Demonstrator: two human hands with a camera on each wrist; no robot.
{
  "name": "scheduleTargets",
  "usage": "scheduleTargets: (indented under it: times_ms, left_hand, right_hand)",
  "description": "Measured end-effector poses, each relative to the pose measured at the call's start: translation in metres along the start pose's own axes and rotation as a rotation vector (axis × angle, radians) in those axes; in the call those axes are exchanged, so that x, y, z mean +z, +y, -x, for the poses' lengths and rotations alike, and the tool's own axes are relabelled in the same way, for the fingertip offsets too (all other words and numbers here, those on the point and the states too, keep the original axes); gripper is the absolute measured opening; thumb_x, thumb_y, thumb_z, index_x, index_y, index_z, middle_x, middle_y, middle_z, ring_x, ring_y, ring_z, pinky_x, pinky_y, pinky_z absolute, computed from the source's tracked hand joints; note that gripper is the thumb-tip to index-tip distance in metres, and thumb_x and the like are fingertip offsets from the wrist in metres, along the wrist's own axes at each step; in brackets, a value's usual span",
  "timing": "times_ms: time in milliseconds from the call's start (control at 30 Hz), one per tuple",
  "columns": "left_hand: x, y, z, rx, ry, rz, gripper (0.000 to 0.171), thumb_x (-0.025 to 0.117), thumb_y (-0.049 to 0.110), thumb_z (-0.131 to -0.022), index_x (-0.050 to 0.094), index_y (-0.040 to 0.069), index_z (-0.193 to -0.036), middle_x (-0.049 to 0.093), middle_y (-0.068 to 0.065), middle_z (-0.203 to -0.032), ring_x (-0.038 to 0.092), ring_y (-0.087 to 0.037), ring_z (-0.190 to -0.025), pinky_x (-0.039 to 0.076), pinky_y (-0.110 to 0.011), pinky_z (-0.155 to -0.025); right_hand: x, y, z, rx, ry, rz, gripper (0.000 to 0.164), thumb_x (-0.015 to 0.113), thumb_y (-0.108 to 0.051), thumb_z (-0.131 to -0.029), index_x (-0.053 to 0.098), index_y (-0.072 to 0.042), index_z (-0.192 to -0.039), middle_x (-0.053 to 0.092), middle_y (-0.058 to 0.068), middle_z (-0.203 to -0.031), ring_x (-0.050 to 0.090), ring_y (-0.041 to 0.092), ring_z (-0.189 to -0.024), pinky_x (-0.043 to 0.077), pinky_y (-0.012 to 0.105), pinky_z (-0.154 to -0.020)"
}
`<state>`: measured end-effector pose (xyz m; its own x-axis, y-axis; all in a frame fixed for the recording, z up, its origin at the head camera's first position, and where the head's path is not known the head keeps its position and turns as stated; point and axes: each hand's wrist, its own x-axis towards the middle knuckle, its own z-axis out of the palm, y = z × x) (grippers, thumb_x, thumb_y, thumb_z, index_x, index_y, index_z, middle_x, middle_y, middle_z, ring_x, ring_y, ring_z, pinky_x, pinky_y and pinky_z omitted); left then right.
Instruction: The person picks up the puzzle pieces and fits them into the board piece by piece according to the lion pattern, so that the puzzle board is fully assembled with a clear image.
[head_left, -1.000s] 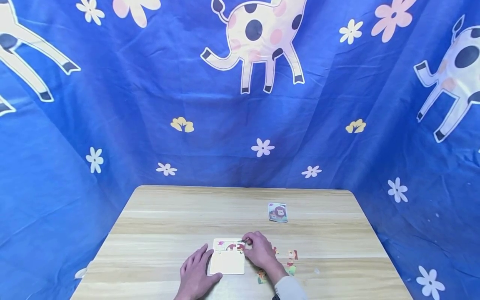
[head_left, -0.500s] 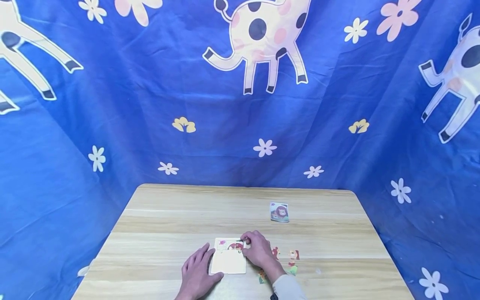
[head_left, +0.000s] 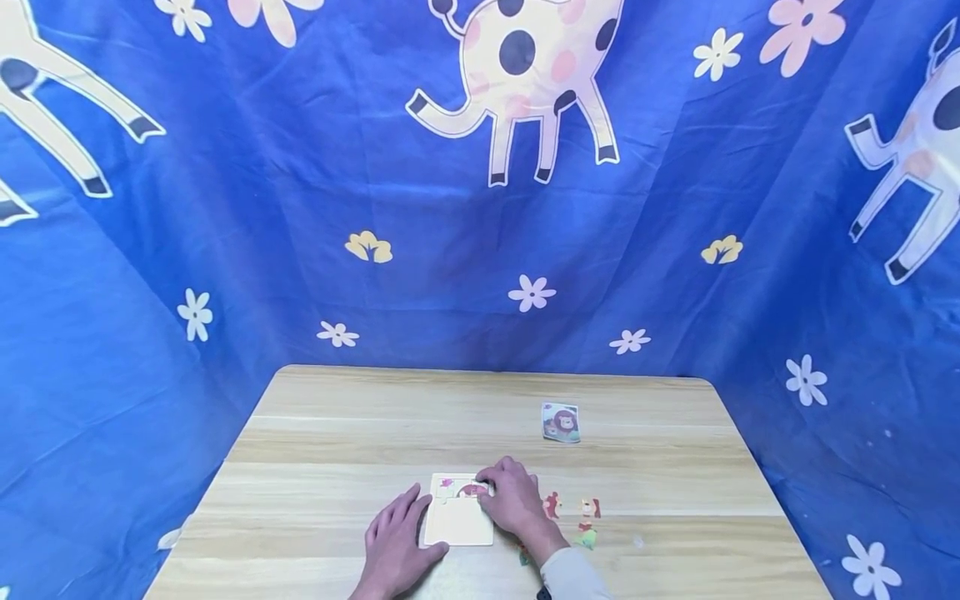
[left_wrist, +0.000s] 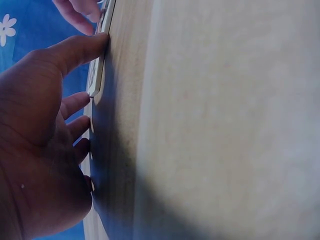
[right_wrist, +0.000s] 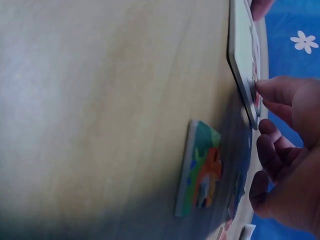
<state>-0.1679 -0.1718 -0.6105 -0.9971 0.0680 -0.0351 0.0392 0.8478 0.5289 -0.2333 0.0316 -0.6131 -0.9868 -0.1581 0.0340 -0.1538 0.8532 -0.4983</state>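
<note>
A white puzzle board (head_left: 459, 527) lies on the table, with a row of picture pieces (head_left: 447, 487) along its far side. My left hand (head_left: 396, 542) rests at the board's left side, fingers spread and thumb touching its near corner. At the far right corner, my right hand (head_left: 514, 503) pinches a red-brown puzzle piece (head_left: 476, 491) between thumb and forefinger, down in the row. Fingers partly cover this piece. In the right wrist view, the thumb (right_wrist: 274, 89) reaches over the board's edge (right_wrist: 240, 65), and the other fingers curl loosely beside it.
Loose puzzle pieces lie right of my right hand: a red one (head_left: 552, 504), a red-and-cream one (head_left: 589, 507) and a green one (head_left: 587, 539). Another piece (right_wrist: 202, 172) lies by the right forearm. A lion picture card (head_left: 561, 422) lies farther back. Blue printed cloth (head_left: 450, 317) surrounds the table.
My right hand has shifted slightly left and away along the board, and the pinched piece sits closer against its neighbour in the row. The left hand stays against the board. The head view has shifted slightly.
</note>
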Motion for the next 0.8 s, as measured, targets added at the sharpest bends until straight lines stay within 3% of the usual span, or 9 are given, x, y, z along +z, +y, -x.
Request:
scheduleTargets:
  times_ms: [233, 367, 567, 800]
  left_hand:
    - [0.0022, 0.0008, 0.0002, 0.010, 0.013, -0.002, 0.078, 0.077, 0.049, -0.068, 0.053, 0.015, -0.135, 0.040, -0.008, -0.153, 0.036, -0.037, -0.135, 0.025, -0.062, -0.107]
    - [0.0023, 0.0000, 0.0002, 0.005, 0.012, -0.002, 0.079, 0.077, 0.049, -0.068, 0.053, 0.015, -0.135, 0.040, -0.008, -0.153, 0.036, -0.037, -0.135, 0.024, -0.062, -0.108]
    - [0.0020, 0.0001, 0.0004, 0.001, 0.002, -0.004, 0.080, 0.077, 0.050, -0.068, 0.053, 0.016, -0.136, 0.039, -0.007, -0.153, 0.036, -0.037, -0.135, 0.024, -0.063, -0.107]
    - [0.0029, 0.0004, -0.0009, 0.001, 0.008, -0.003, 0.079, 0.077, 0.050, -0.068, 0.053, 0.016, -0.135, 0.040, -0.007, -0.153, 0.036, -0.037, -0.135, 0.024, -0.062, -0.108]
  right_hand:
    - [0.0057, 0.0014, 0.0019, -0.080, 0.069, 0.130, 0.021, 0.071, -0.034, -0.083, 0.074, -0.031, -0.104, 0.057, -0.012, -0.090, 0.053, 0.010, -0.084, 0.032, 0.026, -0.067]
    - [0.0039, 0.0007, 0.0015, -0.109, 0.061, 0.170, 0.021, 0.069, -0.035, -0.084, 0.073, -0.030, -0.104, 0.059, -0.011, -0.091, 0.056, 0.010, -0.085, 0.034, 0.026, -0.067]
    - [-0.0018, -0.0004, 0.0012, -0.118, 0.001, 0.178, 0.028, 0.071, -0.036, -0.081, 0.071, -0.027, -0.107, 0.060, -0.009, -0.096, 0.058, 0.012, -0.089, 0.037, 0.027, -0.068]
    - [-0.0030, 0.0014, 0.0006, -0.113, -0.006, 0.144, 0.030, 0.074, -0.037, -0.079, 0.073, -0.027, -0.108, 0.061, -0.010, -0.096, 0.058, 0.010, -0.087, 0.039, 0.026, -0.070]
